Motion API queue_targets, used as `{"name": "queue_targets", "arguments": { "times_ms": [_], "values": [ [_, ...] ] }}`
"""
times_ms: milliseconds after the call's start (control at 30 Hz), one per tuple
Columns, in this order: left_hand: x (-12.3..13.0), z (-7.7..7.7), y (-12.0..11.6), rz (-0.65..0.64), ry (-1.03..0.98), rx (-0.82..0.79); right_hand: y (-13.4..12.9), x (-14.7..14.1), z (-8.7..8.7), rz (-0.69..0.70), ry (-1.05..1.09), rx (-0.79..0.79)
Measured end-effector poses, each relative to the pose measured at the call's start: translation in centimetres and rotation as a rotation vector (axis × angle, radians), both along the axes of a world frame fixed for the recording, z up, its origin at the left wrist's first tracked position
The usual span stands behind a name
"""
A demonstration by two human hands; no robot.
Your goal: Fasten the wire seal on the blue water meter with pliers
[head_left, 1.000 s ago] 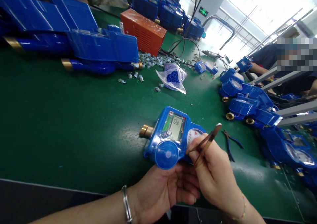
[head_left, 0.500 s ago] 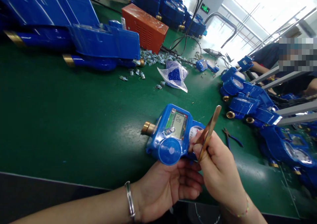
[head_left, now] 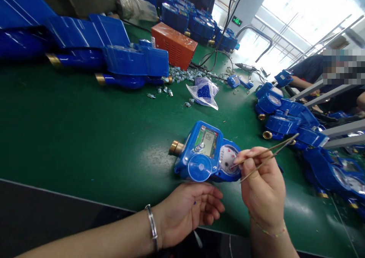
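Observation:
A blue water meter (head_left: 186,151) with a brass threaded end lies on the green table, its small display lit and its round dial facing up. My right hand (head_left: 264,189) pinches a pair of thin metal tweezers (head_left: 273,151) at the meter's right side, and its fingertips are by the dial's edge. Below the meter, my left hand (head_left: 194,212) rests palm up with loosely curled fingers. A tiny blue piece (head_left: 194,203) shows on its palm. Whether this hand touches the meter's lower edge, I cannot tell.
A clear bag (head_left: 212,101) of small blue pieces lies beyond the meter. Behind it are scattered small parts (head_left: 182,74) and an orange box (head_left: 173,46) with cables. More blue meters (head_left: 282,123) line the right, left and back. A co-worker's arm (head_left: 302,83) shows at right.
My right hand has shifted right and turned the tweezers toward the right, uncovering the dial. My left hand has dropped slightly from the meter. The view has shifted a little.

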State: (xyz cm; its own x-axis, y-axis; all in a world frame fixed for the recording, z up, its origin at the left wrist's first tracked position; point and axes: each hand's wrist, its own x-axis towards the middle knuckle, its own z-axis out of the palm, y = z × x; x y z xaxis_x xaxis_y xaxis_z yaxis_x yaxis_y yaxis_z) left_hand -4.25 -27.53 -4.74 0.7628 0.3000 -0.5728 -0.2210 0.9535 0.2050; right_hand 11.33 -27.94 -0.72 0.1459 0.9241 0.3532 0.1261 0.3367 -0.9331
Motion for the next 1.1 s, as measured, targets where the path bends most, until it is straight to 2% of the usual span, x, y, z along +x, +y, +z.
{"name": "queue_targets", "arguments": {
  "times_ms": [133,333,500,600,700,767,867,1100],
  "values": [
    [-1.7,-0.2,-0.2,0.008,0.073,0.039,-0.3,-0.2,0.2,-0.017,0.134,0.038],
    [-4.4,0.2,-0.2,0.171,0.182,0.132,-2.3,-1.8,1.0,-0.094,0.125,0.148],
    [-6.4,0.2,0.5,0.317,0.191,0.187,-4.0,-2.9,-0.3,-0.115,0.240,0.175],
    [-6.9,0.0,1.5,0.324,0.163,0.191,-4.3,-2.6,-1.4,-0.161,0.272,0.255],
    [-6.9,-0.1,2.1,0.258,0.170,0.236,-4.0,-2.2,-2.4,-0.379,0.300,0.315],
    [-6.5,-0.1,2.1,0.243,0.180,0.244,-3.4,-2.2,-3.1,-0.455,0.402,0.221],
    [-5.5,0.0,1.3,0.253,0.145,0.194,-1.8,-1.9,-3.9,-0.375,0.554,0.064],
    [-1.9,-0.4,-1.0,0.221,0.044,0.085,2.5,0.9,-4.3,-0.308,0.669,0.016]
  ]
}}
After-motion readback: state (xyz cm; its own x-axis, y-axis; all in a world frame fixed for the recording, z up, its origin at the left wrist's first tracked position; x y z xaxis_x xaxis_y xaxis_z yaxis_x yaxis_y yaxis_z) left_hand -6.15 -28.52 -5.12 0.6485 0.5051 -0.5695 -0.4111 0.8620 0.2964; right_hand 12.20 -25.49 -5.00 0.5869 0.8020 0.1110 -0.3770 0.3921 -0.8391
